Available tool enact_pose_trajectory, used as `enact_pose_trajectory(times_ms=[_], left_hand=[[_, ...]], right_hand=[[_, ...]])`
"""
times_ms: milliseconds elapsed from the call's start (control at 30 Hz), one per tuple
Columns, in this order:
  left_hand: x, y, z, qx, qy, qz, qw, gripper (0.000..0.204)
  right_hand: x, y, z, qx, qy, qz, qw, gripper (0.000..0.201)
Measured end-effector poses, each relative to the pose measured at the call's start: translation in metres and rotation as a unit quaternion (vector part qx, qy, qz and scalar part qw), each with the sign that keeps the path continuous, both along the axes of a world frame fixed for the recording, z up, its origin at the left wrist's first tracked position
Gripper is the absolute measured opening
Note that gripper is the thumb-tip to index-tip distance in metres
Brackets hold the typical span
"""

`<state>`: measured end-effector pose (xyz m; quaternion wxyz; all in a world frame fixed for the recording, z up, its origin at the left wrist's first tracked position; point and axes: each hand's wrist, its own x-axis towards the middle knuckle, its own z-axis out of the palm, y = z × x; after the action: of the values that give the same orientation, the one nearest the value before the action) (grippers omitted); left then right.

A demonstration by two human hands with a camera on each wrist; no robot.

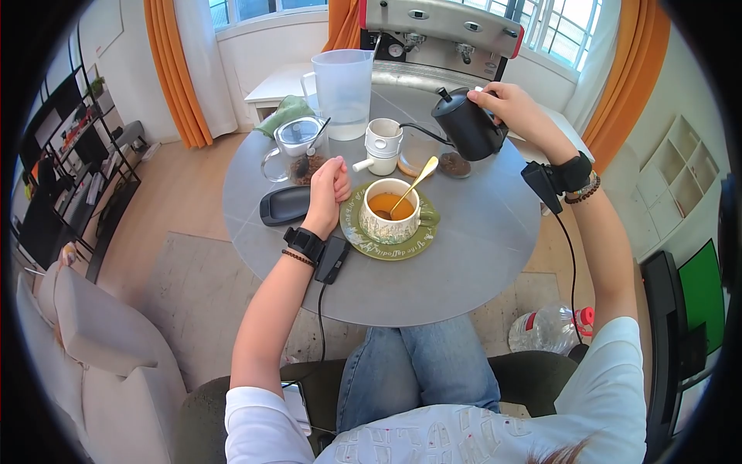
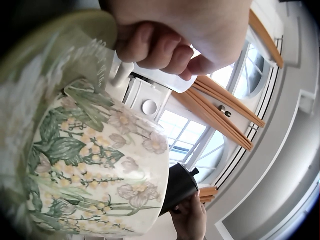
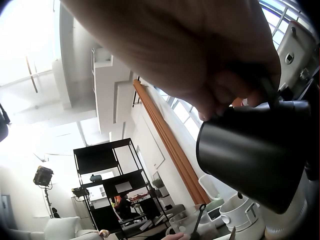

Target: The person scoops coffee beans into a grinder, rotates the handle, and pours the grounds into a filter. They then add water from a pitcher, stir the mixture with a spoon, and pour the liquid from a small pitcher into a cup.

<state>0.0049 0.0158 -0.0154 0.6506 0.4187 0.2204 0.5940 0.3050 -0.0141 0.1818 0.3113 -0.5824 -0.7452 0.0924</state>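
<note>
My right hand (image 1: 510,108) grips the handle of a black gooseneck kettle (image 1: 464,127), raised and tilted over the table. Its thin spout (image 1: 425,133) reaches left to the rim of a white ceramic dripper (image 1: 384,138), which stands on a small white pot (image 1: 382,164) with a stubby handle. My left hand (image 1: 331,185) rests loosely curled beside that handle, holding nothing. In the left wrist view a flower-patterned cup (image 2: 100,165) fills the lower left. This cup holds amber liquid and a gold spoon (image 1: 413,185), and sits on a green saucer (image 1: 398,252).
Behind stand a frosted pitcher (image 1: 344,89) and a lidded glass teapot (image 1: 300,135); a green cloth (image 1: 286,114) lies by them. A black oval case (image 1: 284,206) is left of my left hand. Near the kettle sits a brown-filled glass dish (image 1: 454,165). An espresso machine (image 1: 440,39) stands beyond.
</note>
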Motion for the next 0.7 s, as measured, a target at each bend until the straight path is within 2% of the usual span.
enact_pose_trajectory(times_ms=[200, 300, 400, 600, 700], left_hand=[[0.0, -0.002, 0.001, -0.004, -0.003, 0.002, 1.0, 0.025], [-0.002, 0.0, -0.002, 0.003, -0.01, 0.001, 1.0, 0.024], [-0.002, 0.001, -0.004, 0.003, -0.01, 0.003, 1.0, 0.024], [-0.002, 0.001, -0.005, 0.005, -0.008, 0.0, 1.0, 0.024], [-0.002, 0.0, -0.004, 0.003, -0.009, 0.001, 1.0, 0.024]], right_hand=[[-0.006, 0.004, -0.002, -0.013, 0.062, 0.037, 0.997, 0.052], [-0.009, 0.005, 0.001, 0.03, 0.047, 0.004, 0.998, 0.052], [-0.009, -0.001, 0.008, 0.029, 0.012, -0.017, 0.999, 0.051], [-0.005, -0.005, 0.01, -0.03, 0.005, 0.005, 1.0, 0.05], [-0.007, -0.001, 0.009, -0.026, 0.041, 0.018, 0.999, 0.05]])
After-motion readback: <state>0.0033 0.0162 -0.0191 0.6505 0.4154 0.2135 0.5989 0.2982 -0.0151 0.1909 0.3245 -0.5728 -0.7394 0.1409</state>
